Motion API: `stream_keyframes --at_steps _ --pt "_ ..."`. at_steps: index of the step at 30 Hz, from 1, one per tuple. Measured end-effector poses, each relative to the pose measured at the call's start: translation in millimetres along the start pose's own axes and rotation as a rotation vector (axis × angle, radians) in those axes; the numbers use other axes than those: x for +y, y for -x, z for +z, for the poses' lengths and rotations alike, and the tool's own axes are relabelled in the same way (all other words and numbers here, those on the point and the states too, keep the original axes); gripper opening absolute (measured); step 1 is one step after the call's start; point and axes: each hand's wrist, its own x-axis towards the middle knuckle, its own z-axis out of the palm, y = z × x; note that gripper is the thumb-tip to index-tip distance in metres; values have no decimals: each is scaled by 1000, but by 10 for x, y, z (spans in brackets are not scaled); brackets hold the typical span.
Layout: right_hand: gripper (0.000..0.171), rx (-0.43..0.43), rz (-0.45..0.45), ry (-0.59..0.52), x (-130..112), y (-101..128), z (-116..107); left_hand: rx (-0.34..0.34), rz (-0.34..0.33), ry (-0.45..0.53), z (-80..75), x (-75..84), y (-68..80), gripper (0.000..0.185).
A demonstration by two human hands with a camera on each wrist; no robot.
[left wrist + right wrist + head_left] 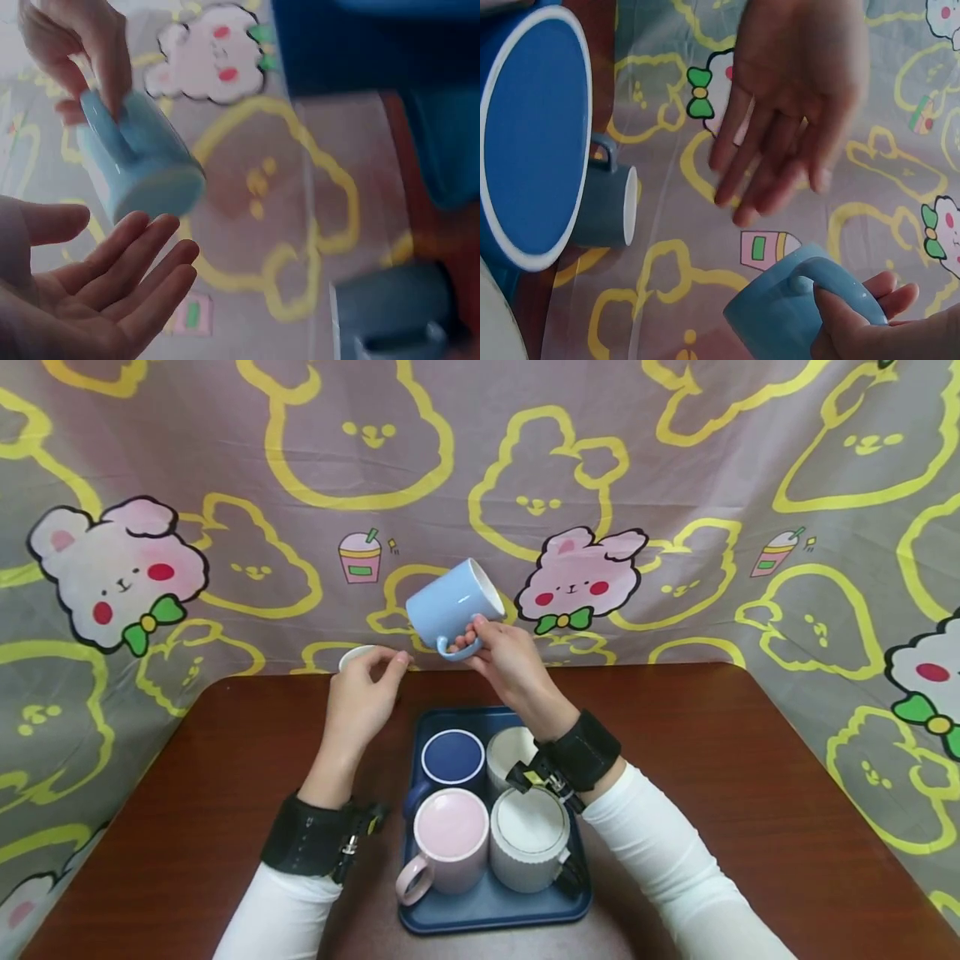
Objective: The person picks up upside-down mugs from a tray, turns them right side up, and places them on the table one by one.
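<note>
Glaze shines smooth on the light blue mug (452,604), a plain cylinder with a loop handle, held tilted in the air above the far end of the tray (495,910). The right hand (504,653) grips it by the handle, fingers curled round the loop. The left hand (365,691) hangs just beside it, fingers straight and relaxed, holding nothing. On the dark blue tray stand a pink mug (446,850), a navy mug (450,762) and two ribbed white cups (529,852).

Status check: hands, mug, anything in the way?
Right hand grips light blue mug by handle, tilted, airborne. Left hand open beside it. Four mugs on tray below; path clear.
</note>
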Motion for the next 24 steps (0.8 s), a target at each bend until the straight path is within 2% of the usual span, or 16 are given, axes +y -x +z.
stream_keyframes --at_steps 4,11,16,24 --pt "25 1 1 4 21 -57 23 6 2 -53 2 -217 60 31" --pt "29 3 4 69 75 -154 79 -23 24 -168 129 -555 188 29" --pt "29 23 3 82 101 -214 98 -123 19 -256 166 -693 289 29" --pt "30 55 20 189 117 -341 147 -285 2 -407 212 -809 400 35"
